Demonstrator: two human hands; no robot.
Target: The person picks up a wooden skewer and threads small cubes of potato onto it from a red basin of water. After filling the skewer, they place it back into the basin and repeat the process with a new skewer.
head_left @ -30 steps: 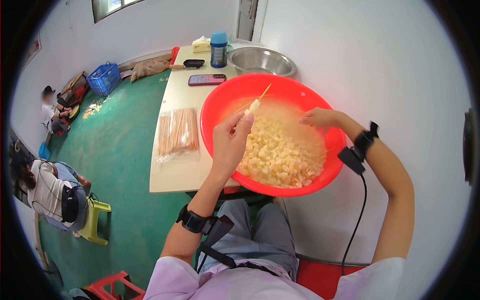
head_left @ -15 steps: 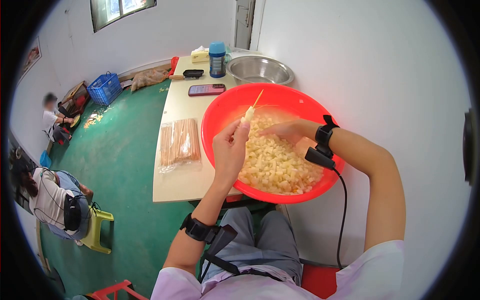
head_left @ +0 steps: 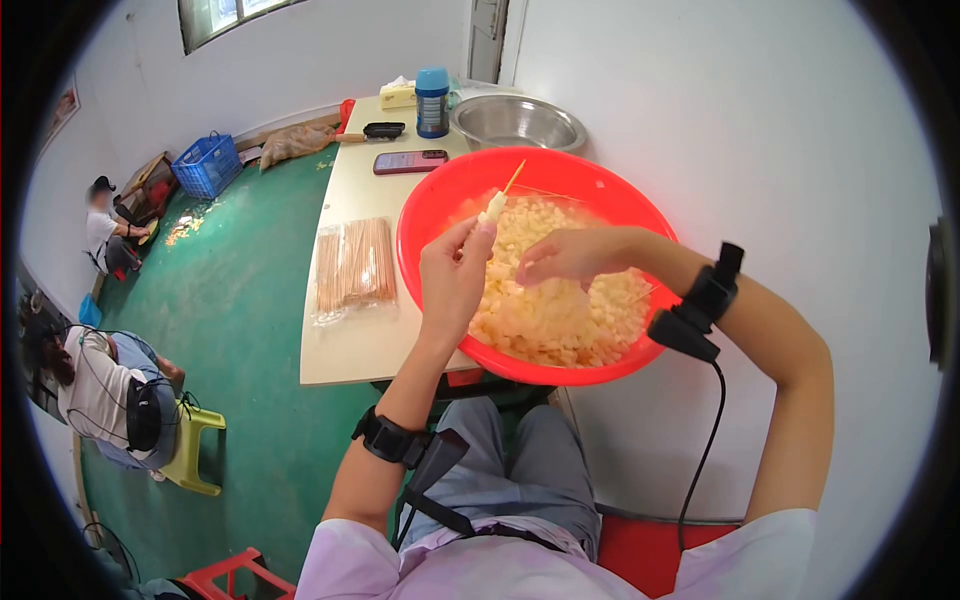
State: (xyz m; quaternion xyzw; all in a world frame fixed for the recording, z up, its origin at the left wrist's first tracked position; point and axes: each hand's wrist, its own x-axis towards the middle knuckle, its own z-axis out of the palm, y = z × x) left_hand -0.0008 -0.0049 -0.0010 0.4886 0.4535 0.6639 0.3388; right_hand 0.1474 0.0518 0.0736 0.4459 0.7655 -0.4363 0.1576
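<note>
My left hand (head_left: 456, 272) is closed round a bamboo skewer (head_left: 514, 177), whose bare tip points up and away. Pale cut cubes (head_left: 494, 207) are threaded on it just above my fingertips. Beneath both hands lies a large red basin (head_left: 409, 262), holding a heap of small pale-yellow cubes (head_left: 545, 335) that look like cut vegetable or fruit. My right hand (head_left: 575, 256) hovers over the heap, fingers bent and drawn together; whatever is between them is hidden. A few thin skewers (head_left: 548, 193) lie by the basin's far inner side.
A plastic pack of skewers (head_left: 356, 265) lies left of the basin on the table (head_left: 335, 350). Behind are a phone (head_left: 410, 161), a black-headed brush-like item (head_left: 383, 130), a blue flask (head_left: 432, 103) and a steel bowl (head_left: 520, 122). Two people sit at the left.
My right hand has lifted from among the cubes and drawn back toward me, its fingers now bent. My left hand still holds the skewer. The view has tilted slightly downward.
</note>
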